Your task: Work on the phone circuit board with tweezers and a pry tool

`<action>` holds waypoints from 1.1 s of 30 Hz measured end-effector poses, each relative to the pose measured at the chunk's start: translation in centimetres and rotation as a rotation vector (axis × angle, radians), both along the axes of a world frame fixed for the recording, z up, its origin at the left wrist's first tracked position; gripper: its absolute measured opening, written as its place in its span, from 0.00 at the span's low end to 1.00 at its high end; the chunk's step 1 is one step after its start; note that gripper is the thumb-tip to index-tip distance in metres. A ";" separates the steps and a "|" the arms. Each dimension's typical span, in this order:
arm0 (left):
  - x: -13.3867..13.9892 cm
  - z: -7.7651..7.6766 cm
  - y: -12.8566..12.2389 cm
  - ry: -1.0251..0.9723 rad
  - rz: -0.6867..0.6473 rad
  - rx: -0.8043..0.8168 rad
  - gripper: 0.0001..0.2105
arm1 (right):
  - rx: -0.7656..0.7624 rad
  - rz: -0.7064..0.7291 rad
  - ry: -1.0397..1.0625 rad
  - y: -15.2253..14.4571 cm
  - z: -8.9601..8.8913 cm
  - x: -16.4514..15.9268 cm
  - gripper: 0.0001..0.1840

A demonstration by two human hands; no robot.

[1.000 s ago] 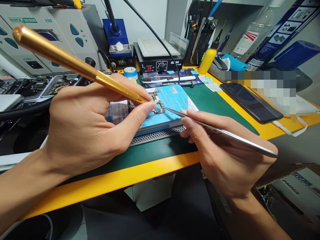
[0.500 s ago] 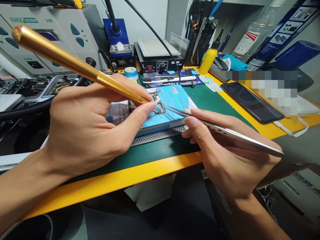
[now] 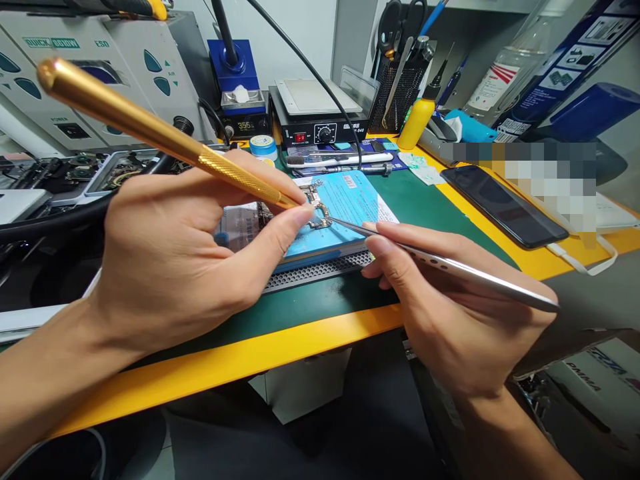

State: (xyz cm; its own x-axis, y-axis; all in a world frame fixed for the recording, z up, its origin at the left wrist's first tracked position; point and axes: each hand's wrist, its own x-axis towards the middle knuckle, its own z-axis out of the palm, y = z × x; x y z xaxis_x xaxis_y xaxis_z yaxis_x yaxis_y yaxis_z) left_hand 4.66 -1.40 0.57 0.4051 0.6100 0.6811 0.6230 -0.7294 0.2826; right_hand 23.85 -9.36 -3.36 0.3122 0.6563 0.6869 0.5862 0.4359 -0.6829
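A small phone circuit board (image 3: 320, 215) lies on a blue book (image 3: 353, 207), its left part covered by my fingers. My left hand (image 3: 195, 233) is closed round a gold pen-shaped tool with a knurled grip (image 3: 240, 177); its working tip is hidden behind the thumb, close to the board. My right hand (image 3: 445, 300) grips steel tweezers (image 3: 465, 275). Their points look pressed together at the board's right edge; whether anything sits between them is too small to tell. Beneath the book is a grey perforated metal plate (image 3: 310, 272).
Behind the book lie a white brush (image 3: 345, 159) and a round tub (image 3: 263, 147). A heating plate (image 3: 320, 110), a soldering station (image 3: 245, 123) and a yellow bottle (image 3: 417, 120) stand farther back. A black phone (image 3: 503, 205) rests at right, and phone parts (image 3: 83, 170) at left.
The tweezers have shifted slightly left to the board's edge, and their points have come together. My left hand with the gold tool appears slightly farther right.
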 end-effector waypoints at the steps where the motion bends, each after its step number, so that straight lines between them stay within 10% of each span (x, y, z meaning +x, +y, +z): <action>1: 0.0 0.0 -0.1 -0.006 -0.001 -0.002 0.11 | 0.001 0.003 -0.002 0.0 0.0 0.0 0.11; 33: -0.1 0.0 -0.1 -0.072 -0.022 0.003 0.07 | -0.024 -0.114 0.089 0.0 -0.1 -0.2 0.11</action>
